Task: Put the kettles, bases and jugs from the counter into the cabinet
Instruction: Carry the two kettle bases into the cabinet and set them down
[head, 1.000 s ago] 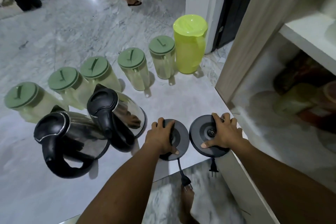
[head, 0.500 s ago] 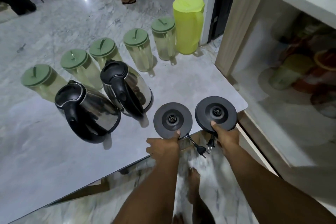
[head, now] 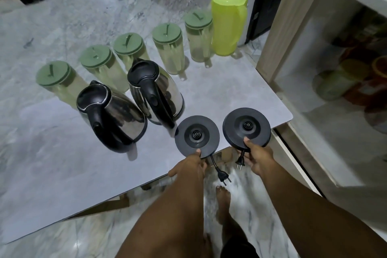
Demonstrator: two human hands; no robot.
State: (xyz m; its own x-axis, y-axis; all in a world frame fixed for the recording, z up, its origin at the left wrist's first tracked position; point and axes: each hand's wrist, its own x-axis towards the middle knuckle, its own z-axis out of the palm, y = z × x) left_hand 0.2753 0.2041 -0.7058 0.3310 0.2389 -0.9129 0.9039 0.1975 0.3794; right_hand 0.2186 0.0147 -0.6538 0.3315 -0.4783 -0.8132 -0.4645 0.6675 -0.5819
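Grey counter (head: 104,153) beside the open cabinet (head: 314,132) holds two steel kettles (head: 117,111) and a row of jugs (head: 167,48), none yet stored. Each hand pinches one black base at its near rim, left hand (head: 189,165) on the left base (head: 196,135), right hand (head: 260,158) on the right base (head: 247,126), cords dangling. Judging by this, the bases go first; next comes a swing right onto a bare cabinet shelf.

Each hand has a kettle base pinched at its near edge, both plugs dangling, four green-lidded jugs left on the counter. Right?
Not quite: the head view shows five green-lidded jugs, not four. The rest holds: left hand and right hand each pinch a kettle base, plugs dangling.
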